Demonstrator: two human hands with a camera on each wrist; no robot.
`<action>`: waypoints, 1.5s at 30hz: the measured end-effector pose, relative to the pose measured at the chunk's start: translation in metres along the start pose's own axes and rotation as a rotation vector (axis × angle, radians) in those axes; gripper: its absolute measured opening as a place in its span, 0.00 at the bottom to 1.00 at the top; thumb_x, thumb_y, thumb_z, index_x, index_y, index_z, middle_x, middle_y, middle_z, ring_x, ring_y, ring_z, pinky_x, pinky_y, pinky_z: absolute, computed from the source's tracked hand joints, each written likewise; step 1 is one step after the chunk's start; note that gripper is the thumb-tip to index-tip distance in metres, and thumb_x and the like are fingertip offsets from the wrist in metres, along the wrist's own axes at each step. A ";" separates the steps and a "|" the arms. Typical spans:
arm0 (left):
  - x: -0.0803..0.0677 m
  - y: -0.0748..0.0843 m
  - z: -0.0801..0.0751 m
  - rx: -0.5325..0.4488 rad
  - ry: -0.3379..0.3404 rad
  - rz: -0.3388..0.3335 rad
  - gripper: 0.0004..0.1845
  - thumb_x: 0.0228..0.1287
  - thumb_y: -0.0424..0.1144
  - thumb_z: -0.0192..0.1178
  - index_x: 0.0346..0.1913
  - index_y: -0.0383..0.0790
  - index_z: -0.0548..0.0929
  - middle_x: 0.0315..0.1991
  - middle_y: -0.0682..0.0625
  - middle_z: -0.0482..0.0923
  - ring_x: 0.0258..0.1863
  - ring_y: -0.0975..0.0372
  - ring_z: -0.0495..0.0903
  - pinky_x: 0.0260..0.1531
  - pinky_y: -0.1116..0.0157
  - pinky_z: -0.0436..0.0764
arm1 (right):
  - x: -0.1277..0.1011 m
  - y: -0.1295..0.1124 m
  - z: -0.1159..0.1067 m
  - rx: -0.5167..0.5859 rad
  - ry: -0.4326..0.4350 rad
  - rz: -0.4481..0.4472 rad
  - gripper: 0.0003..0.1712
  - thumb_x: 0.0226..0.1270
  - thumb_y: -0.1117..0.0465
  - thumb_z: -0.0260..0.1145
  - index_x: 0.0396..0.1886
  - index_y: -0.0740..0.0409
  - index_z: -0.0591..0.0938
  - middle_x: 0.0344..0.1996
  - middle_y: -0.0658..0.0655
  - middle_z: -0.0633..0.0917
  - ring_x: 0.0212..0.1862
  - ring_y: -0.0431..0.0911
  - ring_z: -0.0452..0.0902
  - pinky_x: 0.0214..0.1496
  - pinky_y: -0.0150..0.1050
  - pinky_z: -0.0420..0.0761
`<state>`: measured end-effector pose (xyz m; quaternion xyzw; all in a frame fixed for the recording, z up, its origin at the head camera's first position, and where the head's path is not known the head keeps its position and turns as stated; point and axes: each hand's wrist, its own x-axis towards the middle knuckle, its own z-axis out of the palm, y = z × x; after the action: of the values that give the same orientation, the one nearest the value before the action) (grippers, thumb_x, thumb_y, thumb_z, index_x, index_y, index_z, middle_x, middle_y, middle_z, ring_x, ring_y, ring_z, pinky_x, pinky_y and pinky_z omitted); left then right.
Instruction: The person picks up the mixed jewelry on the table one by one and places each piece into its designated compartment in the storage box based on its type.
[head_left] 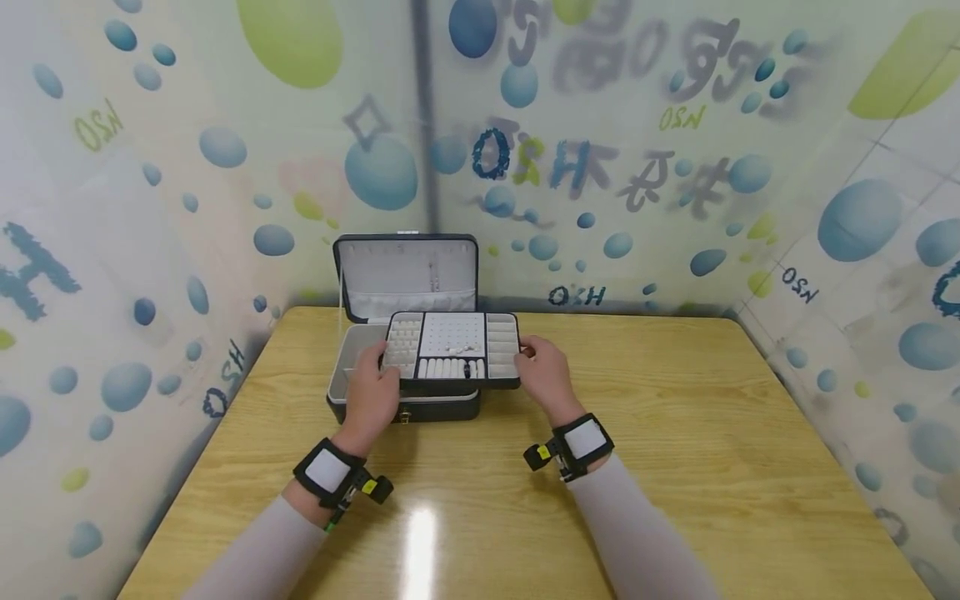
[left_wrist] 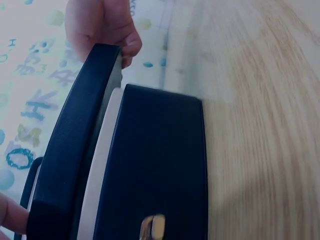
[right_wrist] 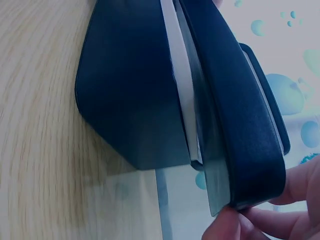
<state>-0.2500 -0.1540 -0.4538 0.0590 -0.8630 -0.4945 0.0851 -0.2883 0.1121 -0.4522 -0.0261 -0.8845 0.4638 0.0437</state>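
Observation:
A dark jewelry box (head_left: 442, 410) stands on the wooden table with its white-lined lid (head_left: 408, 271) raised at the back. Over it is a compartment tray (head_left: 453, 323), dark-edged with white cells, offset to the right of the box. My left hand (head_left: 372, 396) grips the tray's left end, thumb on top. At the right end, my right hand (head_left: 547, 375) pinches the tray's edge between thumb and fingers. Small jewelry pieces (head_left: 461, 350) and a dark ring (head_left: 467, 370) sit in the tray. In the right wrist view, a narrow gap separates the tray's underside from the box rim (right_wrist: 182, 75).
A small gold clasp (head_left: 405, 416) is on the box front. The wooden table (head_left: 675, 433) extends to the right and toward me. Patterned walls (head_left: 622, 250) rise behind and at both sides. A necklace (head_left: 432, 275) hangs inside the lid.

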 end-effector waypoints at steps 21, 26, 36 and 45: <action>0.010 -0.023 -0.033 0.007 0.084 -0.043 0.31 0.78 0.34 0.43 0.80 0.27 0.62 0.81 0.32 0.61 0.84 0.42 0.56 0.81 0.41 0.58 | 0.006 -0.026 0.040 0.039 -0.011 -0.042 0.22 0.75 0.62 0.59 0.63 0.62 0.85 0.44 0.62 0.87 0.45 0.53 0.80 0.44 0.43 0.79; 0.011 -0.025 -0.037 0.021 0.105 -0.054 0.31 0.77 0.34 0.43 0.79 0.27 0.64 0.81 0.32 0.62 0.83 0.42 0.59 0.80 0.41 0.60 | 0.004 -0.027 0.046 0.037 -0.015 -0.053 0.22 0.75 0.62 0.59 0.63 0.63 0.85 0.45 0.62 0.87 0.45 0.53 0.80 0.46 0.45 0.81; 0.009 -0.025 -0.048 0.067 0.111 -0.080 0.31 0.76 0.33 0.43 0.79 0.27 0.63 0.80 0.31 0.63 0.82 0.41 0.61 0.79 0.40 0.62 | 0.000 -0.034 0.052 0.010 -0.032 -0.062 0.21 0.75 0.61 0.61 0.63 0.64 0.85 0.44 0.62 0.87 0.46 0.54 0.80 0.46 0.45 0.80; 0.007 -0.021 -0.050 0.130 0.092 -0.084 0.31 0.76 0.33 0.43 0.79 0.26 0.64 0.78 0.30 0.64 0.80 0.40 0.64 0.77 0.38 0.65 | -0.003 -0.033 0.053 -0.023 -0.035 -0.093 0.19 0.75 0.63 0.62 0.60 0.64 0.86 0.41 0.60 0.86 0.44 0.52 0.79 0.45 0.43 0.79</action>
<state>-0.2462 -0.2086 -0.4464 0.1233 -0.8851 -0.4375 0.1000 -0.2911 0.0493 -0.4551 0.0225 -0.8907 0.4514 0.0492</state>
